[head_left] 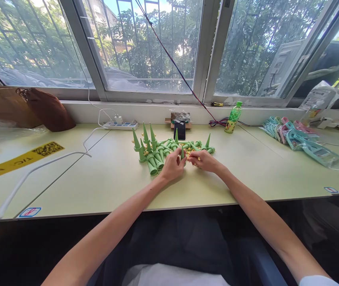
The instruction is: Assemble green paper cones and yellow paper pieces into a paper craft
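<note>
My left hand (pixel 173 165) is closed around a green plastic spike (pixel 183 152), held upright with its point up. Right beside it, my right hand (pixel 205 160) pinches something small against the spike's side; it looks yellow, but the fingers mostly hide it. Around both hands lies a heap of similar green spikes (pixel 159 163), some on their sides with open round ends showing. Several others stand point up at the left of the heap, such as one spike (pixel 145 134). Small yellow pieces (pixel 189 149) are scattered among the spikes behind my hands.
Behind the heap a dark phone (pixel 179 130) leans on a small cardboard box (pixel 168 120). A green drink bottle (pixel 233 118) and a white power strip (pixel 121 126) stand near the window. Bagged pastel items (pixel 299 137) lie right; a brown pouch (pixel 49 109) and white cable (pixel 47 161) are left.
</note>
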`<state>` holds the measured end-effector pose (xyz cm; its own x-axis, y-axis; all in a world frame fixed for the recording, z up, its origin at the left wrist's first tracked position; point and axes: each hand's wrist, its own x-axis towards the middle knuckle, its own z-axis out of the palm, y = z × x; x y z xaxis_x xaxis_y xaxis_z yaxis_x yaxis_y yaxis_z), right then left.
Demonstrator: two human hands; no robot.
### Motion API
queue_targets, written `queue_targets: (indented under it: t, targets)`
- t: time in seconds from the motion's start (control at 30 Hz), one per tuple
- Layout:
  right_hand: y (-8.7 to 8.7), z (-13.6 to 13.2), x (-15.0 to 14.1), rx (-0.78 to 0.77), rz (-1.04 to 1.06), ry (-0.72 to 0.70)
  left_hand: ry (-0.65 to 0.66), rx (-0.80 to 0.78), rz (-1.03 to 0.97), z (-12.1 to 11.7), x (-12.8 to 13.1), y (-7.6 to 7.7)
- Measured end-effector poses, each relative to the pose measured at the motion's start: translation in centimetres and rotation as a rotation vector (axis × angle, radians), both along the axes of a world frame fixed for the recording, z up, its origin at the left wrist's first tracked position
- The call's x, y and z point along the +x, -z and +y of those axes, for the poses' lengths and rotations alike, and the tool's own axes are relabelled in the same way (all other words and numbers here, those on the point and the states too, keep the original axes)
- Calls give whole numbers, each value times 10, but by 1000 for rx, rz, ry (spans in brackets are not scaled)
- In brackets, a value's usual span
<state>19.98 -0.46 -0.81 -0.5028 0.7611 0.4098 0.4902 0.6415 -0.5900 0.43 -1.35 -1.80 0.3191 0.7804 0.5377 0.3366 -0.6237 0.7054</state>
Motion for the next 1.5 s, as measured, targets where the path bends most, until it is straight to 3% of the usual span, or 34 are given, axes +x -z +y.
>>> queue_targets:
  t: [0.47, 1.5]
  targets:
    - [-1, 0, -2, 10, 67, 31, 17, -100, -135, 1, 2, -1]
    - [1, 0, -2, -27, 44, 2, 33, -137, -125, 0, 1, -1]
